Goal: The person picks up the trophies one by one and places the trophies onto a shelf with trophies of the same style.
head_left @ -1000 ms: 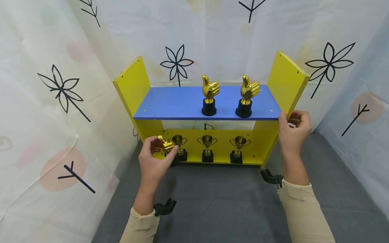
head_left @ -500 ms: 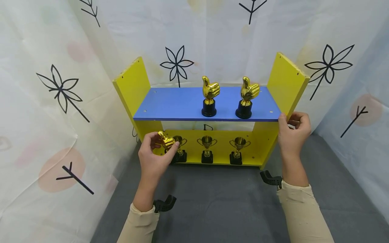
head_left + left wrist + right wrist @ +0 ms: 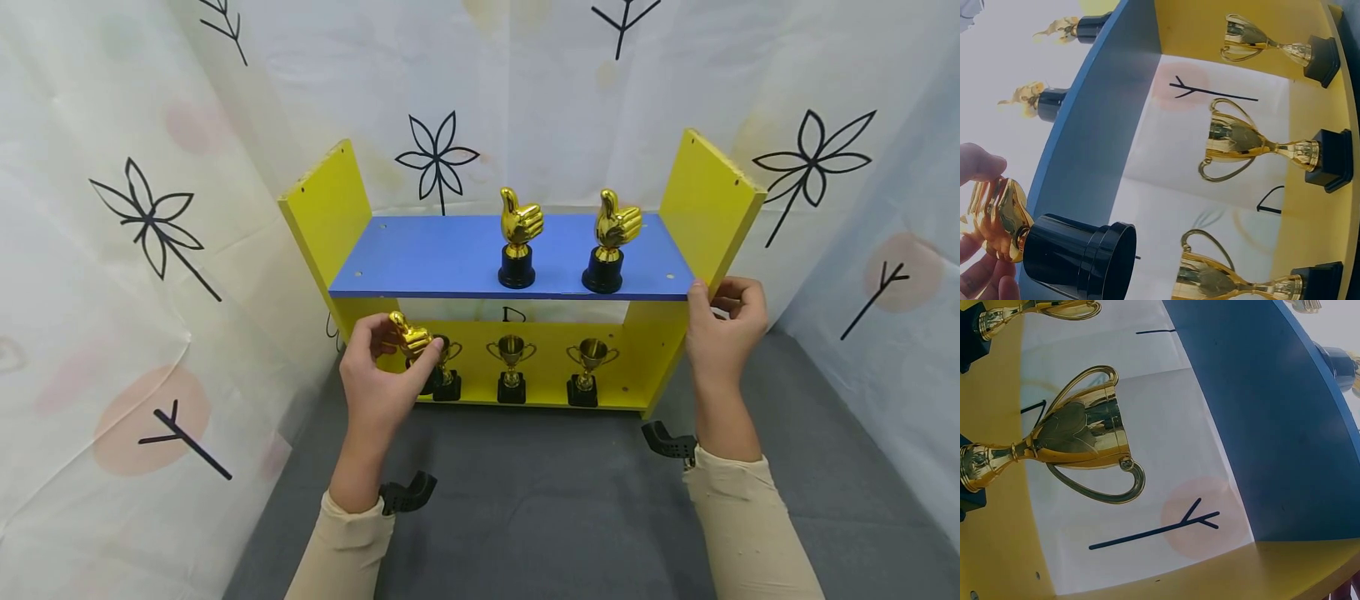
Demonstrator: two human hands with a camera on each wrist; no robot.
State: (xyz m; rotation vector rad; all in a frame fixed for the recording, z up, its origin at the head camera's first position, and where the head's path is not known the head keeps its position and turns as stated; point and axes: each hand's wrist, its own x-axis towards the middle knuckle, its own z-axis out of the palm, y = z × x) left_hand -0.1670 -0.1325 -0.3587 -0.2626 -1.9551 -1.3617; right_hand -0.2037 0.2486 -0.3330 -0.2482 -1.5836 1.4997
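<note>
My left hand (image 3: pixel 384 375) pinches a gold thumbs-up trophy (image 3: pixel 412 335) by its gold top, in front of the shelf's left part. In the left wrist view its black base (image 3: pixel 1079 256) is tilted and its hollow underside shows. Two similar thumbs-up trophies (image 3: pixel 517 229) (image 3: pixel 617 233) stand upright on the blue shelf board (image 3: pixel 427 254). My right hand (image 3: pixel 727 329) grips the front edge of the yellow right side panel (image 3: pixel 708 200), thumb at the end of the blue board. Three gold cup trophies (image 3: pixel 512 358) stand below; the left one is partly hidden by the held trophy.
The yellow lower board (image 3: pixel 547 379) carries the cups. A yellow left side panel (image 3: pixel 326 212) rises above the blue board. Printed white cloth (image 3: pixel 570 108) hangs behind and at both sides. Grey cloth (image 3: pixel 540 500) covers the surface in front.
My left hand has raised the thumbs-up trophy slightly, toward the level of the blue board. The right hand keeps its place on the side panel.
</note>
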